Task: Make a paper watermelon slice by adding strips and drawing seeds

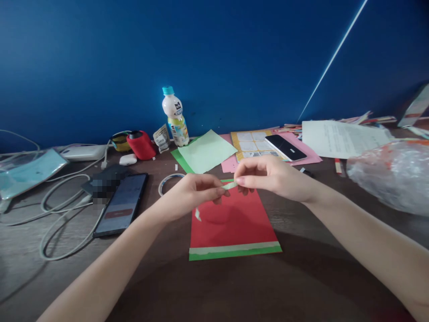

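Between my two hands a narrow pale green paper strip (230, 185) is stretched above a red sheet of paper (234, 219). My left hand (201, 191) pinches its left end between thumb and fingers. The right end is pinched by my right hand (259, 175). Along the near edge of the red sheet run a pale green band and a bright green band (234, 253); some green also shows at its far edge, partly hidden by the hands. A small twisted pale scrap (198, 215) hangs or lies just below my left hand; I cannot tell which.
Pale green paper (208, 152) lies behind the hands, with a bottle (176, 118) near the wall. A tape roll (164, 183) sits by my left wrist. Leftward are a phone (124, 205) and cables (50, 257); rightward, another phone (286, 148) and a clear plastic bag (392, 174).
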Available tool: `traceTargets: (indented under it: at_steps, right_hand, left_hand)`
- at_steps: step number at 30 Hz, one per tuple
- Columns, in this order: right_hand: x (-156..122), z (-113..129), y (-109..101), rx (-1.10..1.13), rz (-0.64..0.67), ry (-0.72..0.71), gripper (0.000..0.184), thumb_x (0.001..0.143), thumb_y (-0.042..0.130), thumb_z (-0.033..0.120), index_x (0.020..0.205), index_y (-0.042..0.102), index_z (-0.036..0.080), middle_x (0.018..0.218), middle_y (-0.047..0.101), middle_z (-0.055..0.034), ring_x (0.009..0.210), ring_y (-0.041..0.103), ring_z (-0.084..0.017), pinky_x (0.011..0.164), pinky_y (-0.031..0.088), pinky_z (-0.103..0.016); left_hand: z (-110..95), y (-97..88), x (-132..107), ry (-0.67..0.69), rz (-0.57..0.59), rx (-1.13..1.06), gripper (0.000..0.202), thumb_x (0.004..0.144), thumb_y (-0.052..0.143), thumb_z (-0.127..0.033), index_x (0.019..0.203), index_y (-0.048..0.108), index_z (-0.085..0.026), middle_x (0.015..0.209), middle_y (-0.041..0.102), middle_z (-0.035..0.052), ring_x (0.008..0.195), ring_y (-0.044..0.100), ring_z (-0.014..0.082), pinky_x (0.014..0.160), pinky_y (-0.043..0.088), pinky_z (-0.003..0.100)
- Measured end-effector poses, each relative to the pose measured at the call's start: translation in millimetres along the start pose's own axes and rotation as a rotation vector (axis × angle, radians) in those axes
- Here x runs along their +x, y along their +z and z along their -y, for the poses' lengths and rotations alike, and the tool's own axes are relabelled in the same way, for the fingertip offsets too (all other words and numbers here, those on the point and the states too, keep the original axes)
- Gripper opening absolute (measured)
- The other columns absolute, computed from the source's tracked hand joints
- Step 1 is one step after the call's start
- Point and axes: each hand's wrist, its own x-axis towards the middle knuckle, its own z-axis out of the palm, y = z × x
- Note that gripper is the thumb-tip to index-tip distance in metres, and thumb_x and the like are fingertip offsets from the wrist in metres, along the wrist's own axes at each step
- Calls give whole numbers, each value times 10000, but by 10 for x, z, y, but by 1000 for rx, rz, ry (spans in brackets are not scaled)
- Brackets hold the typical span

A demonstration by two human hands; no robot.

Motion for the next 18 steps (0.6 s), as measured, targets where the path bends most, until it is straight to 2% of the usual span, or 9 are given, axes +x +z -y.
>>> traceTargets:
  at_steps: [6, 11, 15, 18]
  right_hand:
    - [59, -89, -121, 48, -124, 53, 132, 761, 569, 284, 776, 597, 157, 634, 606, -16, 573, 581, -124, 567, 470, -271]
    - [101, -198, -212, 106, -150, 49, 128, 743, 588, 269, 813, 621, 167, 665, 632, -23, 598, 597, -134, 598, 486, -292]
    - [122, -256, -257, 140, -141, 73, 112, 746, 581, 250, 811, 625, 170, 716, 646, -33, 636, 603, -135, 631, 490, -296]
    - [136, -264, -265, 135, -137, 95, 121, 762, 551, 239, 830, 622, 168, 753, 643, -45, 678, 602, -142, 617, 480, -281]
  left_hand:
    - [139, -209, 37, -63, 6, 48, 245, 757, 519, -386, 766, 637, -172, 561, 553, -8, 521, 473, 93, 477, 329, 183]
    - [253, -354, 56, -121, 46, -14, 257, 741, 538, -403, 748, 656, -174, 547, 517, -10, 473, 412, 71, 429, 292, 175]
    - [317, -448, 60, -167, 25, -35, 222, 712, 566, -377, 747, 665, -182, 601, 567, 3, 516, 456, 86, 472, 343, 183]
    - [390, -498, 94, -173, -16, 20, 247, 709, 547, -363, 842, 667, -191, 730, 630, 30, 639, 542, 135, 590, 421, 227]
